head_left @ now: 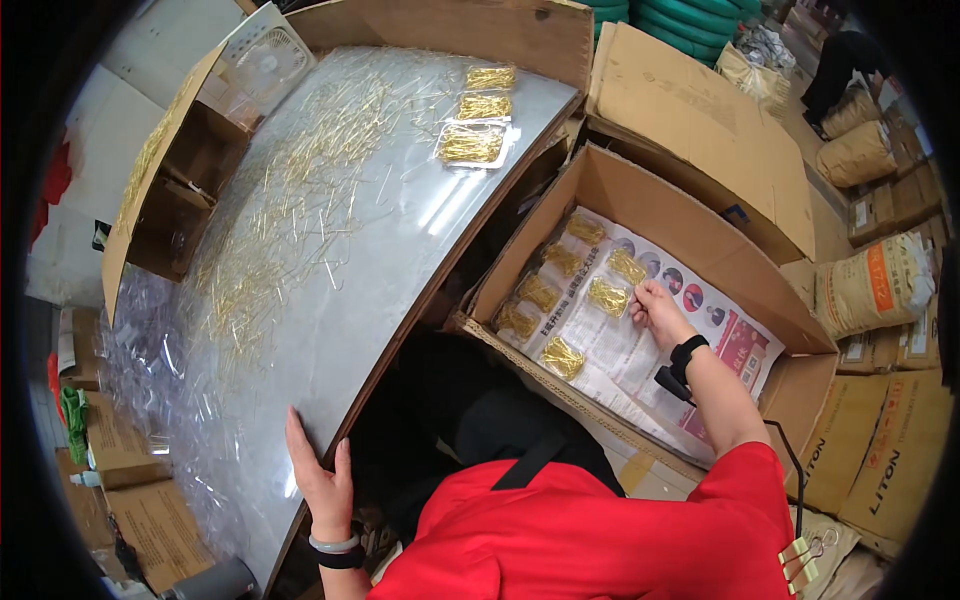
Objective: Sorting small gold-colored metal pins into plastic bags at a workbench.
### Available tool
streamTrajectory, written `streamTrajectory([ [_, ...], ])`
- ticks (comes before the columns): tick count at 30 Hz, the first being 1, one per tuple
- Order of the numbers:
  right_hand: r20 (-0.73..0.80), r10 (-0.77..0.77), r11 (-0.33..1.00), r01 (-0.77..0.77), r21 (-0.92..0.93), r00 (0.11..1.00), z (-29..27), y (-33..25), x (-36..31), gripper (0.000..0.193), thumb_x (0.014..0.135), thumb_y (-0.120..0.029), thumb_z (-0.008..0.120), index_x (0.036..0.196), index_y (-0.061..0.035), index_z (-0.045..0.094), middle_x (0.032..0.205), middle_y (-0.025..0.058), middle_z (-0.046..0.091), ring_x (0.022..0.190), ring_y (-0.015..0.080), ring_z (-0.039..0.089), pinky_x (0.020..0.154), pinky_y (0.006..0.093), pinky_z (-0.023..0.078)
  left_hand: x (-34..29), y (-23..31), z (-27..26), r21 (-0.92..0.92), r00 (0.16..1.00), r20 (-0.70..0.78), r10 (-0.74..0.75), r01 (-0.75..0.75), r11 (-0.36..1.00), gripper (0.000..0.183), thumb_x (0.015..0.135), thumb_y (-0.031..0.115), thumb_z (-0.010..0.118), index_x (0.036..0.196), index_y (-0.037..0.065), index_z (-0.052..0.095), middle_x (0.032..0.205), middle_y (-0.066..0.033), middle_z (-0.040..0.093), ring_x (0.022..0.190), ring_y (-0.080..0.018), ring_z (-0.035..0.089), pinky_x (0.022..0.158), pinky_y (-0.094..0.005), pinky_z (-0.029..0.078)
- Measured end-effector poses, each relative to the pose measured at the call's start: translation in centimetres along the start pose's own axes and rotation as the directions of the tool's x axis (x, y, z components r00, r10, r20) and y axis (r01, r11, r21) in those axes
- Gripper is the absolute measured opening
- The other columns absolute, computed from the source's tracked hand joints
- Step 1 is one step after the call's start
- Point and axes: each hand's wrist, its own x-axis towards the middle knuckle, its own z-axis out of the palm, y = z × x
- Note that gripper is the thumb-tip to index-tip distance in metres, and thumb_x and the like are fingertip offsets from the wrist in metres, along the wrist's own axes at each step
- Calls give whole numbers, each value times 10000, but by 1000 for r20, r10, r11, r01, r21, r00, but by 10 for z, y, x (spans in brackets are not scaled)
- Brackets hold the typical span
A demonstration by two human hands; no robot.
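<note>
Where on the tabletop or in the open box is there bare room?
Tabletop: the strip between loose gold wire pieces and its right edge, from the left hand up to the three packs. Box: the newspaper between the nearest pack and the right hand. Crowded: the tabletop's wire-strewn middle and the box's left end, where packs cluster.

Bright light, white glare on the grey tabletop (375,300), fisheye-bent edges, black rim.

A shiny grey table (385,285) is filling much of the left side, and white light (452,205) is gleaming on its top. Green coils (685,25) are lying stacked behind. On the right, fat sacks (868,285) are sitting near brown cardboard boxes (905,450).
</note>
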Motion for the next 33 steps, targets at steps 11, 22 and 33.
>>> streamTrajectory([
  [11,-74,57,996,-62,-70,996,-8,-10,32,203,1065,-264,550,998,-73,540,805,14,591,610,98,585,518,237,515,1,-1,5,71,998,-37,49,-47,996,778,852,22,712,1538,-14,345,1545,-233,423,1422,-418,412,1176,-448,335],
  [22,78,-451,535,339,-774,889,54,-12,-25,254,907,-291,703,980,-48,712,880,137,726,804,273,699,758,381,544,0,-3,10,108,994,-59,97,-90,990,807,840,81,737,1538,-16,345,1526,-255,433,1403,-435,426,1165,-468,347],
  [33,282,-371,118,346,-931,885,114,17,0,197,877,-207,641,960,-63,747,916,195,729,854,398,695,792,476,560,1,-5,10,197,985,-55,165,-151,969,804,824,108,743,1524,-13,366,1519,-244,448,1394,-439,435,1187,-516,320],
])
